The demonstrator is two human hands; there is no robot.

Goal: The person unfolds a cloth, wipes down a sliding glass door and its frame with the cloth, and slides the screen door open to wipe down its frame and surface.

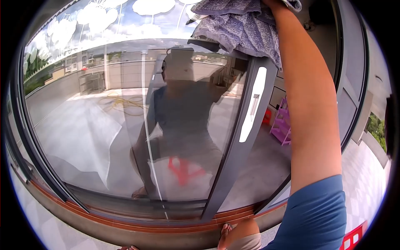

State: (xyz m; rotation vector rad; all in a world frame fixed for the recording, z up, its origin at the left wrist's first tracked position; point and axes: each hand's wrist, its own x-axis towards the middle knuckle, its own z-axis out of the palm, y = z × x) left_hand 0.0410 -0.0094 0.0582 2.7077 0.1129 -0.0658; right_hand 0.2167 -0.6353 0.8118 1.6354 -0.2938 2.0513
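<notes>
My right arm reaches up along the right side of the view. My right hand (273, 3), cut off by the top edge, holds a bunched blue-grey patterned towel (239, 35). The towel's folds hide the fingers and hang against the upper part of a glass sliding door (125, 137), near its frame. Below the towel, a white handle plate (253, 106) is set in the dark door frame (231, 166). My left hand is out of view.
Right of the frame, an opening shows a purple shelf (282, 125) inside. A reddish sill track (137, 225) runs beneath the door, close to my foot (225, 234). A red plastic item (354, 238) stands at the lower right. White balloon-like decorations (154, 6) cover the upper glass.
</notes>
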